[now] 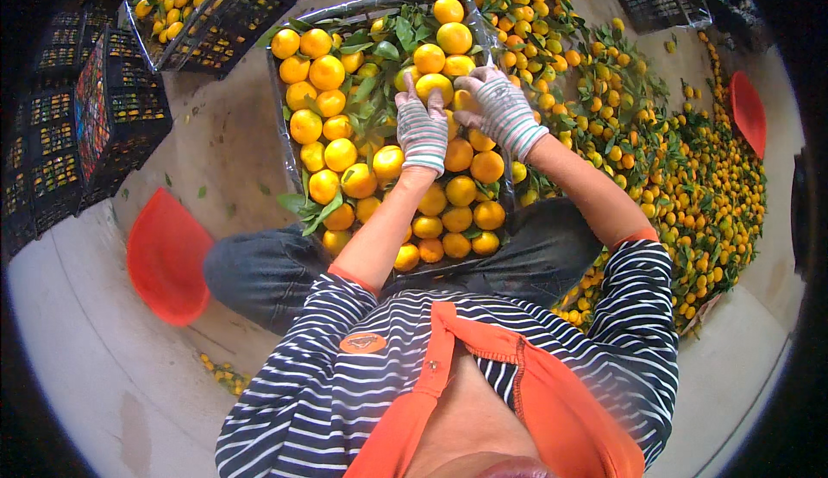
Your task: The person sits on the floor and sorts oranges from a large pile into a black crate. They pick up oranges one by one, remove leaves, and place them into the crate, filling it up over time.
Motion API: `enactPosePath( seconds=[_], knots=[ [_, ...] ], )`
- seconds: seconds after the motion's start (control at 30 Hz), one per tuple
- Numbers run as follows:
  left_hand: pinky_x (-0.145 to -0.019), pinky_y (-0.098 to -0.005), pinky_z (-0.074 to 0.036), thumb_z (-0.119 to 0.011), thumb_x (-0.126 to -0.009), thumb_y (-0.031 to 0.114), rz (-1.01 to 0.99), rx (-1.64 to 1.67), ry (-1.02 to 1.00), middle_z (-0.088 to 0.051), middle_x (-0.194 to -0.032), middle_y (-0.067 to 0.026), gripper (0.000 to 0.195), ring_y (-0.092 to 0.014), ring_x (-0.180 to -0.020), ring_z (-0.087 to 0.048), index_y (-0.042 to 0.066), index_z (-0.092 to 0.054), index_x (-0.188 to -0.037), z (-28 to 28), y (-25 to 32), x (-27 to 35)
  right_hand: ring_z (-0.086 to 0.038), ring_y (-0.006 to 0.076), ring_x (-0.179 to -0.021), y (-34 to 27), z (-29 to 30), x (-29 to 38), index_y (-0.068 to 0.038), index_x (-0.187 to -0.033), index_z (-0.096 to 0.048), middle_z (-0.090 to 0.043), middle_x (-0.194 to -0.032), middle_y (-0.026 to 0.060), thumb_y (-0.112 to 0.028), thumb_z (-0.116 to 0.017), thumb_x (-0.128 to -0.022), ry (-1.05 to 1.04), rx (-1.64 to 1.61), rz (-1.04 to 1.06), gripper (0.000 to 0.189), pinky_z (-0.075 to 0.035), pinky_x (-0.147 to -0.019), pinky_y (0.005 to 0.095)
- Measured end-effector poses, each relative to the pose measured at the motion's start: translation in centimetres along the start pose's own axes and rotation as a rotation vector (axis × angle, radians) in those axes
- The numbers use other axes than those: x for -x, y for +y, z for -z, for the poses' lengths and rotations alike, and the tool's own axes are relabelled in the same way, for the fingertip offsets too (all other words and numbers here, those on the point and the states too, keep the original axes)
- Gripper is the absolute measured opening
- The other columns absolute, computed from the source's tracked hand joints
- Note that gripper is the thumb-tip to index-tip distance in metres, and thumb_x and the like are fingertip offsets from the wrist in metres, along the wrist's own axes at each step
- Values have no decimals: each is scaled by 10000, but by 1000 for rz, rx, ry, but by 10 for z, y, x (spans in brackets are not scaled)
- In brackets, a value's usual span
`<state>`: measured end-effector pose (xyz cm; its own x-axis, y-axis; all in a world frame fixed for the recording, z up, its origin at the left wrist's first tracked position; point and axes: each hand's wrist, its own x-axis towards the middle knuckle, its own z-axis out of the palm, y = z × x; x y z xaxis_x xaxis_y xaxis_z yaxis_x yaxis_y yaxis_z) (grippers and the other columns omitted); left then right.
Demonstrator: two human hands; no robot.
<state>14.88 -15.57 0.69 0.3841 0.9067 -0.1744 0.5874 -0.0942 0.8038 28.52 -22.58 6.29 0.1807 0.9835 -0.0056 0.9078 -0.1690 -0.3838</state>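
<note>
A crate lined with clear plastic film [279, 112] stands before me, filled with oranges or mandarins and green leaves [369, 93]. Both my hands wear striped knit gloves. My left hand [420, 119] rests over the fruit right of the crate's middle, its fingertips at a yellow-orange mandarin [434, 88]. From the right, my right hand [497, 104] reaches over the crate's right part, fingers spread and bent against the fruit beside that mandarin. Whether either hand grips a fruit cannot be told. Rows of mandarins [325, 72] line the left side, and more lie near my lap.
A large heap of small mandarins with leaves [686, 200] spreads over the floor at the right. Black plastic crates [123, 99] are stacked at the left, near a film-lined crate of fruit [213, 18]. Red plastic scoops or basins lie left [168, 258] and far right [748, 112].
</note>
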Motion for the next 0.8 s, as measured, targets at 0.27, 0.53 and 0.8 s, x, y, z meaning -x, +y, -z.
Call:
enactPosePath(
  seconds=[0.27, 0.53, 0.8],
  knots=[
    [-1001, -393, -394, -602, -885, 259, -118, 33, 81, -509, -1227, -254, 514, -379, -1151, -503, 41, -459, -1328, -3, 6, 2, -556, 334, -955, 22, 1, 5, -112, -1047, -570, -549, -1011, 130, -252, -692, -779, -95, -55, -54, 326, -470, -810, 420],
    [-971, -326, -417, -658, -861, 142, 31, 331, 64, -558, -1208, -136, 414, -232, -1110, -540, 45, -545, -1247, -9, -2, -6, -557, 344, -978, 13, 2, 1, -131, -1104, -580, -553, -1085, 137, -223, -678, -789, -13, -121, -47, 342, -472, -844, 417],
    [-961, -380, -411, -629, -865, 178, -28, 297, 131, -516, -1163, -184, 446, -327, -1093, -531, 59, -506, -1277, -17, -3, -3, -540, 322, -1015, 11, -14, -13, -127, -1234, -553, -505, -1250, 108, -285, -639, -812, 1, 75, 18, 459, -477, -899, 405]
  ],
)
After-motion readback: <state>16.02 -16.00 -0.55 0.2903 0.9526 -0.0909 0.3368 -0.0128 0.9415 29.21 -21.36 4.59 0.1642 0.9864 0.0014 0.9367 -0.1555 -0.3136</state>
